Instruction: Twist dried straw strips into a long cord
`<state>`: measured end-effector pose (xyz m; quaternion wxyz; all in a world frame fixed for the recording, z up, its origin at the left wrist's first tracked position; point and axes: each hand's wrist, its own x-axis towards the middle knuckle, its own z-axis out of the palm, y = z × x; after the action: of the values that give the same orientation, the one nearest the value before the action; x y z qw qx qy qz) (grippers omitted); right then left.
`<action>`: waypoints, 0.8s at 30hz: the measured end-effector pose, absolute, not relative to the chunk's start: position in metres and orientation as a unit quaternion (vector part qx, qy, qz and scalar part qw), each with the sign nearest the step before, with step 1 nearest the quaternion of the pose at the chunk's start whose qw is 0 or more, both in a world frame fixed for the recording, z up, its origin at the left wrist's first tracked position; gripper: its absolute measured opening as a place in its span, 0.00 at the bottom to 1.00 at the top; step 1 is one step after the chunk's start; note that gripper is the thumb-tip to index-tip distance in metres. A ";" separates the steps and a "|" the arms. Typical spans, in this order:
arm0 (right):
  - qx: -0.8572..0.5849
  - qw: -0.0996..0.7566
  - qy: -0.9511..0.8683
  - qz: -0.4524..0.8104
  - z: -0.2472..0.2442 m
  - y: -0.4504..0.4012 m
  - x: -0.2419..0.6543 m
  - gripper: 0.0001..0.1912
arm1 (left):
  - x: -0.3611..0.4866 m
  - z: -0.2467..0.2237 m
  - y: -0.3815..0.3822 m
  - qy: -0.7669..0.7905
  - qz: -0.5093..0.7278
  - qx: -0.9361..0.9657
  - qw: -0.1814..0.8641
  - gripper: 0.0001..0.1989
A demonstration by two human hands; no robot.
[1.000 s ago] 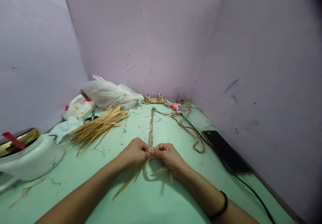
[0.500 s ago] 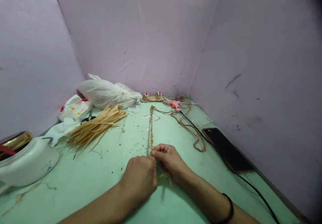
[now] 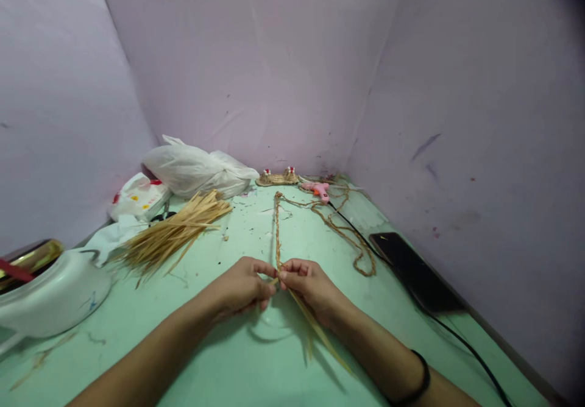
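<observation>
A thin straw braid [image 3: 276, 230] runs straight away from me, its far end at a small knot or peg on the green table. At the near end, my right hand [image 3: 307, 282] pinches the braid between thumb and fingers. Loose straw strands [image 3: 320, 329] trail from under it toward me and to the right. My left hand [image 3: 247, 285] is closed beside it, thumb and fingertips pinching a straw strand just left of the braid's end. The two hands' fingertips nearly meet there.
A bundle of dry straw [image 3: 178, 233] lies left, near a white bag [image 3: 196, 169] and a tissue pack [image 3: 139, 197]. A white pot [image 3: 55, 303] stands far left. Right are a pink glue gun [image 3: 317, 190], braided cord [image 3: 342, 230] and a phone [image 3: 415, 273].
My left hand has moved from a fist in front of the braid to a pinch at its left side. Strands now show spread to the right. My right hand stays nearly in place.
</observation>
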<state>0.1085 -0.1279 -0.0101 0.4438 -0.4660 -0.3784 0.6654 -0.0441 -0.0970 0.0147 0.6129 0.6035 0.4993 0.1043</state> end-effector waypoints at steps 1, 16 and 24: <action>-0.472 0.448 -0.382 0.656 -0.011 -0.127 0.109 0.12 | -0.050 0.018 -0.093 0.511 0.096 0.631 0.576 0.22; -0.502 0.425 -0.464 0.593 -0.024 -0.123 0.106 0.03 | -0.027 0.004 -0.104 0.543 0.181 0.505 0.646 0.08; -0.621 0.316 -0.640 0.323 -0.016 -0.133 0.117 0.08 | -0.026 -0.008 -0.101 0.553 0.179 0.572 0.578 0.06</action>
<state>0.1168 -0.1334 -0.0156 0.3156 -0.6213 -0.6404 0.3230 -0.0256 -0.1013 -0.0076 0.5784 0.5721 0.5532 0.1793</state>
